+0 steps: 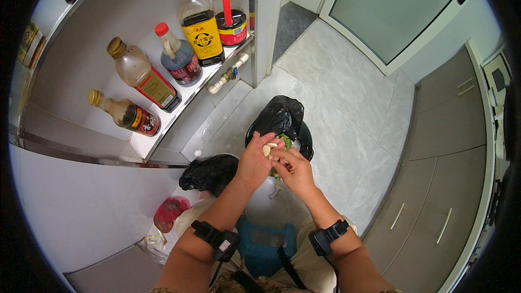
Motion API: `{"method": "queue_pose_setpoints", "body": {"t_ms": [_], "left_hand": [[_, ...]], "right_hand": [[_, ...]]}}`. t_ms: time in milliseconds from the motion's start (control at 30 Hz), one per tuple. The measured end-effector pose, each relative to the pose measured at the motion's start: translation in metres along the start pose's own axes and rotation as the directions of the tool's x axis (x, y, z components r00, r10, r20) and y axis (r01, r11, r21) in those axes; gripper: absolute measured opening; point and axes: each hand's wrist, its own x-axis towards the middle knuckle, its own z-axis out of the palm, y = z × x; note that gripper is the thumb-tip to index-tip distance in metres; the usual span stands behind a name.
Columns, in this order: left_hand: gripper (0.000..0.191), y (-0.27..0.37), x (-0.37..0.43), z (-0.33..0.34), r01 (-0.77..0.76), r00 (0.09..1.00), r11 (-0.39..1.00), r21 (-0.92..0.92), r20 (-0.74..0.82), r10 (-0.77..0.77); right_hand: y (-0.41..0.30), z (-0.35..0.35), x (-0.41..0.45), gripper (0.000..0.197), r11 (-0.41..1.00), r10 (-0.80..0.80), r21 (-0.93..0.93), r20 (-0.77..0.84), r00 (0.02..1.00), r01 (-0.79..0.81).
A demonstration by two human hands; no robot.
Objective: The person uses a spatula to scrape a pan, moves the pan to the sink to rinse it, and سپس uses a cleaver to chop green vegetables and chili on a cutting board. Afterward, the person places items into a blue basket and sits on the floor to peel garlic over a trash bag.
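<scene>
Pale peeled garlic cloves (267,150) lie in the upturned palm of my left hand (255,162). My right hand (296,171) is just beside it, thumb and fingertips pinched together at the left fingers; what they pinch is too small and covered to tell. Both hands are above a bin lined with a black plastic bag (281,110). Green vegetable scraps (286,141) show in the bin behind the fingers, and more hang below the hands.
A second black bag (209,173) stands left of the bin, with a red mesh bag (171,211) nearer me. Soy sauce bottles (203,36) and other bottles line a shelf (146,144) at left. A teal plastic stool (266,244) is between my legs. Grey cabinets (443,171) stand at right.
</scene>
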Motion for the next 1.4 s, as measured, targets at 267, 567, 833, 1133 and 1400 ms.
{"method": "queue_pose_setpoints", "body": {"t_ms": [267, 567, 833, 1133, 1400], "left_hand": [[0.043, -0.008, 0.000, -0.004, 0.054, 0.999, 0.979, 0.194, -0.014, -0.052], [0.021, -0.003, -0.002, -0.011, 0.076, 0.985, 0.854, 0.514, -0.170, 0.015], [0.015, -0.006, -0.004, 0.000, 0.074, 0.997, 0.830, 0.553, -0.054, -0.054], [0.013, -0.003, -0.003, -0.004, 0.029, 0.998, 0.862, 0.506, -0.057, 0.000], [0.010, -0.001, -0.005, -0.005, 0.022, 0.998, 0.842, 0.539, -0.062, 0.013]], "right_hand": [[0.000, 0.001, 0.000, 0.014, 0.971, -0.045, -0.233, 0.015, 0.999, 0.048], [0.013, -0.008, 0.003, 0.012, 0.824, 0.360, 0.439, 0.085, 0.929, -0.359], [0.007, -0.016, 0.007, 0.016, 0.732, 0.403, 0.543, 0.143, 0.904, -0.412], [0.006, -0.017, 0.006, 0.013, 0.702, 0.427, 0.559, 0.165, 0.889, -0.441], [0.009, -0.012, 0.005, 0.011, 0.813, 0.321, 0.486, 0.083, 0.943, -0.320]]}}
